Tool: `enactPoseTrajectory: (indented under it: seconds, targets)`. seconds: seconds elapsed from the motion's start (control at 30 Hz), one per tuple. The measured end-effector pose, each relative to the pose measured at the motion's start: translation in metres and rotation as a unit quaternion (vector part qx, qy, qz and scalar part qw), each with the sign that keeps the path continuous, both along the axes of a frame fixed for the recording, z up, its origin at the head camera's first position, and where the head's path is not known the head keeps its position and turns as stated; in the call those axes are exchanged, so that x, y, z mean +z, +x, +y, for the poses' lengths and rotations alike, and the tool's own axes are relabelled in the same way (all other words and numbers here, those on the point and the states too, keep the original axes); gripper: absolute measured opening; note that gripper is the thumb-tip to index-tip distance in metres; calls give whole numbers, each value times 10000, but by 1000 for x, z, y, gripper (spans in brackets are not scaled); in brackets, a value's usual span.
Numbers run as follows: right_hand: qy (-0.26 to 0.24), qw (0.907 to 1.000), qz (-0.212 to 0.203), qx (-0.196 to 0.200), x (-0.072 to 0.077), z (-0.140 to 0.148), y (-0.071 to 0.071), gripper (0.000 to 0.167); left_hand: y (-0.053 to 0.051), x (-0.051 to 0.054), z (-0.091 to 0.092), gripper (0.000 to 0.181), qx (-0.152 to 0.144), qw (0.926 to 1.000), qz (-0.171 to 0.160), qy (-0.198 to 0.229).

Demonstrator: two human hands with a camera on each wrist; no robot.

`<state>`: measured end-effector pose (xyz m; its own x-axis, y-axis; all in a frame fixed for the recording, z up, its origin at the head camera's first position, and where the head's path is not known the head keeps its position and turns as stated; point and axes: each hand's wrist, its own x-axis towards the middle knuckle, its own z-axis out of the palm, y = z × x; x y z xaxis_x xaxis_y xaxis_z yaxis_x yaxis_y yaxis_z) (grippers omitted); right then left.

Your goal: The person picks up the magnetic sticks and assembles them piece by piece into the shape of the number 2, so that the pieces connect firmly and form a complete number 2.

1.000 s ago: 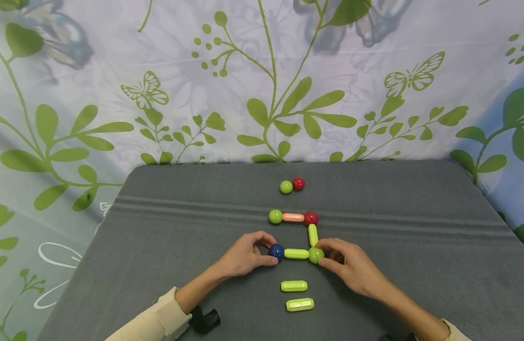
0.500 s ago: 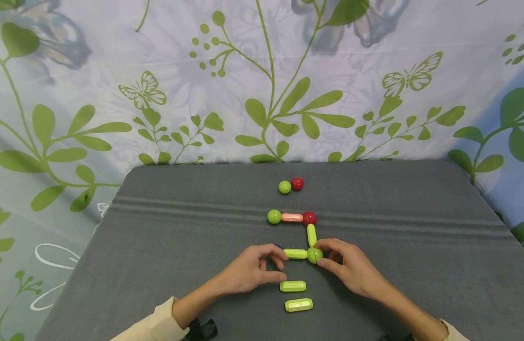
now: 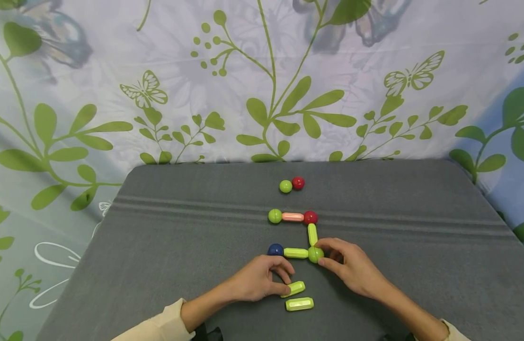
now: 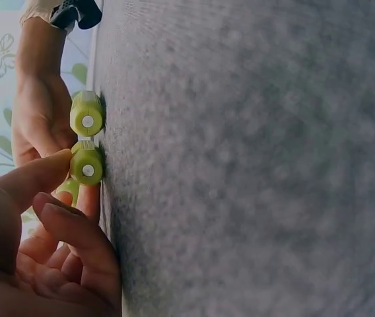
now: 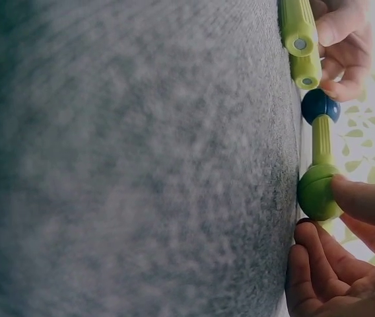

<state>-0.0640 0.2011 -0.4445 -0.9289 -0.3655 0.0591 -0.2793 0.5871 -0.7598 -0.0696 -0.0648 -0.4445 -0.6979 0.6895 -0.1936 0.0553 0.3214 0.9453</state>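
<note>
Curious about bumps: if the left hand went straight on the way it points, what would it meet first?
Probably the farther loose green rod; the left hand seems to touch its end, though depth is unclear.

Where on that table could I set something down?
Left of the blue ball, out to the left edge of the table; right of the right hand, out to the right edge. Crowded: the middle, with the left hand, joined balls and rods, two loose green rods and, farther back, two more balls.
</note>
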Motion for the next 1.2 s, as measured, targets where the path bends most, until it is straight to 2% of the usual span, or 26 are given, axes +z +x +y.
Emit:
enactPoseTrajectory:
  seconds: [0.4,0.67,0.93,1.2]
  targets:
    - [55,9999,95,-12,2,-1,-1,28,0,2,-12,20,89,9994,162,-293]
    - [29,10000,83,-8,2,0,-1,28,4,3,-11,26,-15,9966,700,-443]
    - [35,10000,81,-39,1,-1,0,27,3,4,-18,21,326,9971,573,-367]
    - [37,10000,28,-37,1,1,1,29,-7,8,-47,19,811,9945,515,-428]
